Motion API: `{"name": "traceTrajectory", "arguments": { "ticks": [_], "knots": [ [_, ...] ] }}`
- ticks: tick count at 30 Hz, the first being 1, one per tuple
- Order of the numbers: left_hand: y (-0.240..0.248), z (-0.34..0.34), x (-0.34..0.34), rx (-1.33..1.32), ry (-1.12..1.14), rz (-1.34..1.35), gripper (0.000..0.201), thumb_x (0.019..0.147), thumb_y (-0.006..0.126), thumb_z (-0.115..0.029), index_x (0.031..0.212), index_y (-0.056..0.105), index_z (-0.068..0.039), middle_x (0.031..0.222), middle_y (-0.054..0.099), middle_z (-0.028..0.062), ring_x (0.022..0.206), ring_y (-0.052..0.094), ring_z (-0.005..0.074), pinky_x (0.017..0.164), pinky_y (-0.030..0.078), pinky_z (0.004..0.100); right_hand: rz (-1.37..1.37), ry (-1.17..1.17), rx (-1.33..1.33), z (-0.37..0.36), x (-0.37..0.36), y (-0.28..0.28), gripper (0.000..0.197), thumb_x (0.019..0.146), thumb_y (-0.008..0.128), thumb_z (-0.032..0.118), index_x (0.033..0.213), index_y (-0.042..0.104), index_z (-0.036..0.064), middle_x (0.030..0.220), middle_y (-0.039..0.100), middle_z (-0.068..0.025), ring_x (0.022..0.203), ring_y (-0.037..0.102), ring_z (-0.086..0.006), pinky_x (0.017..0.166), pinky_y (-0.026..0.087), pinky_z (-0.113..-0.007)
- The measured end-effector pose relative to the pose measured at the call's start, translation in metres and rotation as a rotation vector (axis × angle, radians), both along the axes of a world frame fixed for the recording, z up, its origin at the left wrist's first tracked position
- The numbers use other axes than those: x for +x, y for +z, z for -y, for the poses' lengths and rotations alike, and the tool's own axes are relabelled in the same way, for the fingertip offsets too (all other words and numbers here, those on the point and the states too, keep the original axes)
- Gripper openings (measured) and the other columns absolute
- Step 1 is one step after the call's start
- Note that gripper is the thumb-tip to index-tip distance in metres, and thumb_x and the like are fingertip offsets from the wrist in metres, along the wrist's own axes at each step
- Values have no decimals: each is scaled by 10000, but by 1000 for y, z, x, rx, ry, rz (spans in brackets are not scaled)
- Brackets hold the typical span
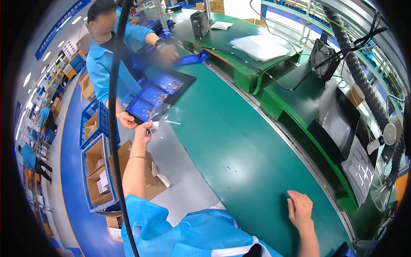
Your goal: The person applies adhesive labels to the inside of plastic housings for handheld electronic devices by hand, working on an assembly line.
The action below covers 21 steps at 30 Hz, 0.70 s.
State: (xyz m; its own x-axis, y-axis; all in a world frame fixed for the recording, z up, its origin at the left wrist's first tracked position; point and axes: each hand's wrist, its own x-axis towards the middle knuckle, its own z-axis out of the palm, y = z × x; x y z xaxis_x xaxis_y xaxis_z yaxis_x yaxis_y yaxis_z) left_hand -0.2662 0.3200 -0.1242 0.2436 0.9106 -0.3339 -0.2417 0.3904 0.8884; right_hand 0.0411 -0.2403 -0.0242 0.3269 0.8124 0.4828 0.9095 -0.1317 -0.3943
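My left hand point(143, 132) is stretched out to the left, its fingers pinched on a clear plastic film point(172, 115) with a small white patch at the grip. Just beyond it lies a black board point(187, 81) bearing several blue panels point(155, 95) with small parts on them. A co-worker's hand point(127, 120) grips the near corner of that board, close to my fingers. Over the green worktop point(239, 145) at the lower right, my right hand point(301, 208) holds nothing; its fingers are loosely bent and the thumb stands apart.
The co-worker point(105, 64) in blue stands across at the upper left. Blue crates point(97, 171) with cardboard boxes stand on the floor at left. Green raised shelves point(295, 115) run along the right, with a black fan point(324, 59) and papers point(260, 47). A black cable point(114, 107) hangs in front.
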Motion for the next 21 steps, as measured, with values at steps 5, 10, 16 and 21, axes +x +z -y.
{"name": "traceTrajectory", "arguments": {
  "ticks": [5, 10, 16, 21],
  "knots": [
    [18, 35, 6, 12, -80, -57, 59, 820, 658, -84, 793, 608, -66, 778, 616, 12, 735, 589, 139, 656, 466, 309, 19, 57, -5, -17, -3, 6, 234, 729, 632, -63, 949, 603, 11, 886, 654, -124, 695, 626, -243, 570, 453, -314],
    [30, 68, 20, -6, -138, -47, 94, 818, 666, -90, 758, 597, -71, 726, 599, 2, 664, 568, 124, 624, 460, 288, 1, 54, -15, -15, -7, 4, 240, 729, 622, -71, 954, 602, 11, 889, 651, -134, 697, 624, -265, 587, 467, -330],
    [36, 145, 17, -14, -234, -18, 52, 827, 647, -72, 826, 611, -34, 774, 626, 39, 710, 586, 145, 689, 463, 301, -656, -153, 6, -34, -19, -5, 122, 891, 546, 41, 986, 586, -23, 901, 648, -115, 763, 641, -186, 689, 509, -280],
    [48, 259, 20, -80, -283, 50, 70, 823, 645, -61, 782, 589, -50, 764, 609, 35, 701, 586, 154, 658, 472, 288, -1571, -19, 98, -110, -25, -36, 339, 931, 498, 91, 1234, 407, -32, 1057, 596, -193, 927, 631, -254, 801, 530, -329]
  ]
}}
